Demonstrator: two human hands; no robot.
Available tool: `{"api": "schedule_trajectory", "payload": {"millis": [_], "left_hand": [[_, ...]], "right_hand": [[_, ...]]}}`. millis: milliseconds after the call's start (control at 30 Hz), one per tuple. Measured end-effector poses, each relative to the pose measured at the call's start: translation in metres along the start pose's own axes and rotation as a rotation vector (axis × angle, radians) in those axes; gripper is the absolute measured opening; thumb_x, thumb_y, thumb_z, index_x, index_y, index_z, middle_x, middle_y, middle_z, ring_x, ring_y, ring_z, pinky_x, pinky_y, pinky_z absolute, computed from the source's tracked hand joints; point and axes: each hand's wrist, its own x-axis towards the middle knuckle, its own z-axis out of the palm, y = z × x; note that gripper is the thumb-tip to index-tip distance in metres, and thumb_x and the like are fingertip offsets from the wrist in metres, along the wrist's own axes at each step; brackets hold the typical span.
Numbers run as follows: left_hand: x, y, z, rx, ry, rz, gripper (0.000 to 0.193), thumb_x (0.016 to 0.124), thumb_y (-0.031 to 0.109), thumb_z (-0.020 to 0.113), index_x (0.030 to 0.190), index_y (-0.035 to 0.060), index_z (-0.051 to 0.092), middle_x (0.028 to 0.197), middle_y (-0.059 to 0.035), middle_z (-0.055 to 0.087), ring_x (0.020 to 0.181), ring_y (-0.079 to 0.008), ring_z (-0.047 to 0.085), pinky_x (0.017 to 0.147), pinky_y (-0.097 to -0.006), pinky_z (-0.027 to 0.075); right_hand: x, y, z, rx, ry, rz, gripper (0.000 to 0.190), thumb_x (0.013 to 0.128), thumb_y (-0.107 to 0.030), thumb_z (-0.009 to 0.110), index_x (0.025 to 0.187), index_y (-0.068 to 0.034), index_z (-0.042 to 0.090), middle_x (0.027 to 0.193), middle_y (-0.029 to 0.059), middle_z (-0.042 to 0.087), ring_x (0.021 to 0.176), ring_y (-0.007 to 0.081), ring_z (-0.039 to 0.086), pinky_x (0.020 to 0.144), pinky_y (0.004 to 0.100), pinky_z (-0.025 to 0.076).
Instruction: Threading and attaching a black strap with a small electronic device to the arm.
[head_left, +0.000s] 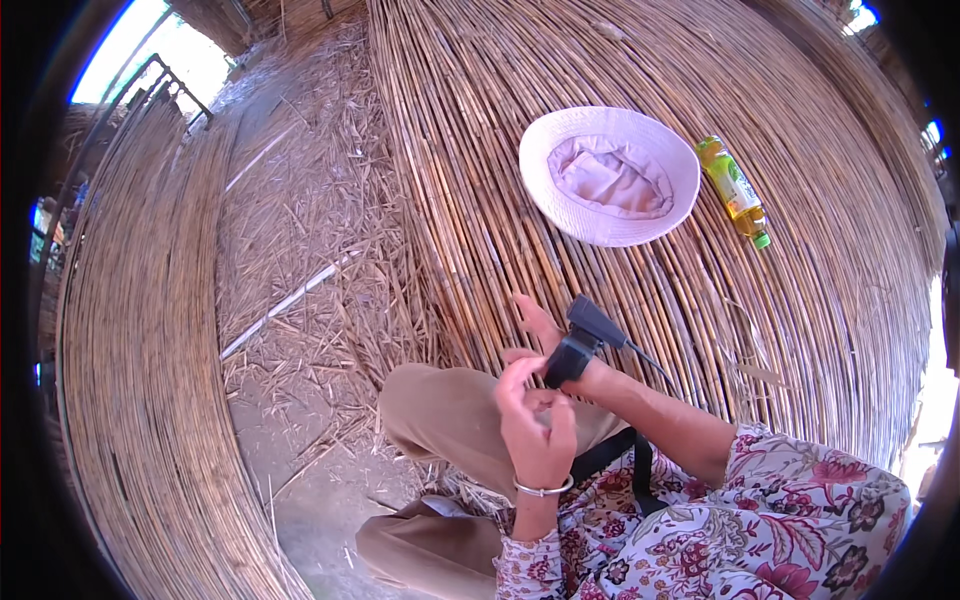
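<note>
My left hand (534, 427), with a silver bangle (544, 491) on its wrist, is raised over my lap. Its fingers are curved and apart, with the fingertips close to the black wrist strap (570, 361); whether they touch it is unclear. That strap goes around the wrist of my right hand (541, 326) and carries a black device (596, 319) with a thin cable (649, 358). My right fingers are spread and hold nothing that I can see; part of this hand is hidden behind the left.
A white brimmed hat (611, 176) lies upside down on a bed of reed stalks (465, 187). Beside it is a plastic drink bottle (733, 191) with a green cap. Loose straw (322, 210) litters the ground, and another reed bundle (150, 337) runs along the left.
</note>
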Motion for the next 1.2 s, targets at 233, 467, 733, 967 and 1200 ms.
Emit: {"api": "schedule_trajectory", "payload": {"millis": [233,467,733,967,1200], "left_hand": [[-0.009,-0.004,0.005,0.18,0.102,0.038,0.041,0.068,-0.003,0.055,0.107,-0.0003,0.043,0.105,-0.0112,0.046,0.082,-0.0147,0.051,0.066,-0.0285,0.043],[0.001,-0.017,-0.007,0.148,-0.118,-0.011,0.022,0.069,-0.004,0.057,0.089,-0.0004,0.05,0.089,-0.0073,0.05,0.062,-0.0115,0.052,0.055,-0.0216,0.042],[0.0,0.003,-0.005,0.287,-0.214,0.091,0.009,0.074,-0.002,0.061,0.08,-0.0026,0.055,0.083,-0.0092,0.057,0.056,-0.0114,0.055,0.05,-0.0207,0.043],[-0.013,-0.012,-0.004,0.134,-0.157,0.02,0.006,0.078,-0.004,0.057,0.083,-0.0031,0.054,0.087,-0.0078,0.057,0.048,-0.009,0.052,0.042,-0.0201,0.04],[-0.019,-0.009,0.009,-0.256,0.071,-0.34,0.01,0.079,0.0,0.059,0.089,-0.0007,0.055,0.068,-0.0028,0.056,0.045,-0.0051,0.046,0.038,-0.0175,0.031]], "right_hand": [[0.002,-0.047,-0.015,1.052,-0.034,0.401,0.082,0.079,-0.044,0.06,0.137,-0.013,0.012,0.135,0.0157,0.027,0.122,0.0297,0.035,0.093,0.0451,0.037],[-0.006,-0.042,-0.013,1.128,-0.084,0.485,0.088,0.074,-0.042,0.066,0.138,-0.014,0.011,0.139,0.0179,0.017,0.126,0.0324,0.026,0.094,0.0473,0.037],[-0.002,-0.042,-0.01,1.141,-0.067,0.339,0.084,0.076,-0.02,0.067,0.138,-0.016,0.011,0.138,0.016,0.018,0.127,0.0321,0.026,0.098,0.0532,0.03],[0.006,-0.032,-0.001,1.133,0.108,0.53,0.071,0.076,-0.017,0.065,0.132,-0.015,0.022,0.112,0.0085,0.044,0.115,0.0295,0.042,0.094,0.0525,0.032],[0.01,-0.016,-0.003,0.704,0.102,0.523,0.061,0.079,-0.02,0.063,0.129,-0.014,0.03,0.117,0.0059,0.045,0.116,0.0233,0.042,0.094,0.0384,0.034]]}}
